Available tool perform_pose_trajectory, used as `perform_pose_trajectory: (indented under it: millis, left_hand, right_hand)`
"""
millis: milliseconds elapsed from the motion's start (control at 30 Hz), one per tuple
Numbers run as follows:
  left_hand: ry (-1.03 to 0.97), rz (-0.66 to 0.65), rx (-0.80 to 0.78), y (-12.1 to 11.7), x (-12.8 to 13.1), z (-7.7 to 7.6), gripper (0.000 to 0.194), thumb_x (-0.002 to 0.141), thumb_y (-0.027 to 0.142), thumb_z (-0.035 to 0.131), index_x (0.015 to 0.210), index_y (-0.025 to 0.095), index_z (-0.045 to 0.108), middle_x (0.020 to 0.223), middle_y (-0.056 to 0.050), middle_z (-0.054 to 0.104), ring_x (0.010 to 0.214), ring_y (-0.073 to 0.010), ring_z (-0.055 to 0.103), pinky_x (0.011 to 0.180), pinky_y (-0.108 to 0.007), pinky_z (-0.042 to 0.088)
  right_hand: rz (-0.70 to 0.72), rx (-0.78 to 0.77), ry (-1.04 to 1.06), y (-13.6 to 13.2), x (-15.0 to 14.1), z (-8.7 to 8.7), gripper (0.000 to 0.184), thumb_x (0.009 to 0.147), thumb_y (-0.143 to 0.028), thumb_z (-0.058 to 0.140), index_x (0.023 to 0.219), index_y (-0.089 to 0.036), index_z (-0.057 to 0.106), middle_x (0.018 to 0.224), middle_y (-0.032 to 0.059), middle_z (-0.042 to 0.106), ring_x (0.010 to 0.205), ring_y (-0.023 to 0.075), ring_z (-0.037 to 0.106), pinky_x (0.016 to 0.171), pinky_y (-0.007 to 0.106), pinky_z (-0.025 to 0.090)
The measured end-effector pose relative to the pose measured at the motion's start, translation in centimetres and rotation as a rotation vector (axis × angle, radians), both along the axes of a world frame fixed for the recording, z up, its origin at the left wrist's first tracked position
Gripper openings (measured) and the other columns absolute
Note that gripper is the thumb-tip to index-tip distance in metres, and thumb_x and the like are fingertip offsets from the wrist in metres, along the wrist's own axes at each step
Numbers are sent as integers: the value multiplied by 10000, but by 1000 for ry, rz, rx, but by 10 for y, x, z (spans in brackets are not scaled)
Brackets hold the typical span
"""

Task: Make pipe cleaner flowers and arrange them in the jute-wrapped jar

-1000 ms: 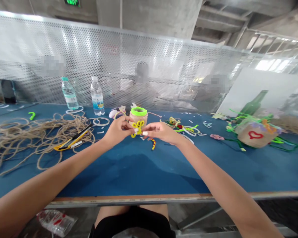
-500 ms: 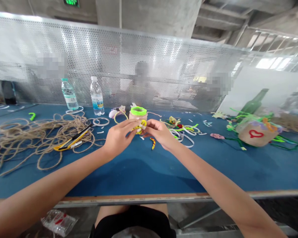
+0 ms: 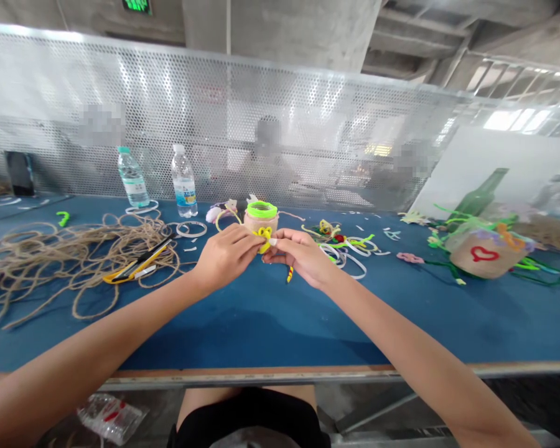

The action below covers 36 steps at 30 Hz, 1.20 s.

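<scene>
A small yellow pipe-cleaner flower (image 3: 264, 233) is pinched between both hands in the middle of the view. My left hand (image 3: 226, 256) is closed on its left side, fingers partly covering the petals. My right hand (image 3: 305, 256) closes on the flower from the right. A small white patch shows at the right fingertips; I cannot tell whether it is a strip or a nail. Just behind the hands stands a pinkish-beige jar (image 3: 256, 223) with a bright green fuzzy rim (image 3: 262, 213). A red, yellow and dark twisted piece (image 3: 290, 274) lies beside my right hand.
Tangled twine (image 3: 98, 249) covers the left of the blue table (image 3: 242, 336), with a yellow-handled cutter (image 3: 140, 261) on it. Two water bottles (image 3: 185, 186) stand behind. Right of the hands lie loose pipe cleaners (image 3: 350, 246) and a decorated pot (image 3: 488, 258) with a red heart.
The flower's spread petals faced me earlier; now it is turned and more covered by fingers. My left hand has moved over it, and both hands have drawn closer together.
</scene>
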<state>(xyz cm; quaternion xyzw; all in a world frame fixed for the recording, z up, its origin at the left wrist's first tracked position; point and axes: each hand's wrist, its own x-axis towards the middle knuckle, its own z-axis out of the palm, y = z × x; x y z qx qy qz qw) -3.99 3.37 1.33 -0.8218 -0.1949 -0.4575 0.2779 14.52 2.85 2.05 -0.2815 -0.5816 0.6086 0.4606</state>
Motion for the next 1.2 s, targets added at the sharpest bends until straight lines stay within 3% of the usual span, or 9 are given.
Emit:
perform_pose_trajectory:
  millis: [167, 400, 600, 833, 967, 1200]
  left_hand:
    - [-25, 85, 10, -2, 1, -1, 123, 873, 178, 548, 841, 133, 658, 726, -46, 635, 682, -149, 589, 638, -271, 507]
    - [-28, 146, -49, 0, 2, -6, 158, 886, 206, 536, 886, 154, 685, 789, -48, 641, 721, -143, 617, 631, -242, 506]
    - [61, 229, 21, -4, 4, -9, 170, 890, 199, 509, 871, 150, 671, 768, -35, 620, 665, -130, 609, 548, -219, 466]
    - [56, 210, 1, -1, 3, -11, 200, 910, 216, 477, 849, 147, 655, 771, -33, 608, 638, -105, 600, 534, -193, 466]
    - [46, 182, 0, -1, 3, -10, 176, 899, 193, 491, 852, 137, 651, 779, -40, 608, 648, -113, 605, 545, -197, 477]
    - [-38, 86, -36, -4, 5, -4, 135, 870, 139, 497, 865, 142, 632, 770, -34, 596, 689, -118, 603, 617, -213, 507]
  right_hand:
    - [-51, 3, 34, -7, -7, 1, 286, 621, -234, 778, 860, -162, 639, 772, -9, 679, 676, 103, 654, 731, 267, 541]
    - [-165, -29, 22, -3, -8, -4, 241, 573, -220, 787, 770, -136, 676, 728, 4, 677, 652, 101, 640, 766, 283, 525]
    - [-209, -46, 47, -3, -11, -10, 256, 532, -234, 806, 730, -134, 679, 699, 14, 680, 626, 111, 635, 759, 305, 533]
    - [-229, -9, 49, -2, -13, -11, 319, 466, -288, 856, 700, -144, 694, 691, 18, 687, 603, 113, 626, 722, 310, 540]
    - [-243, 82, 20, 2, -12, -14, 276, 531, -333, 827, 707, -158, 706, 692, 17, 692, 602, 117, 626, 707, 312, 540]
    - [-279, 336, -47, -1, -9, -12, 84, 693, -268, 716, 725, -190, 721, 727, 4, 698, 654, 128, 641, 715, 306, 541]
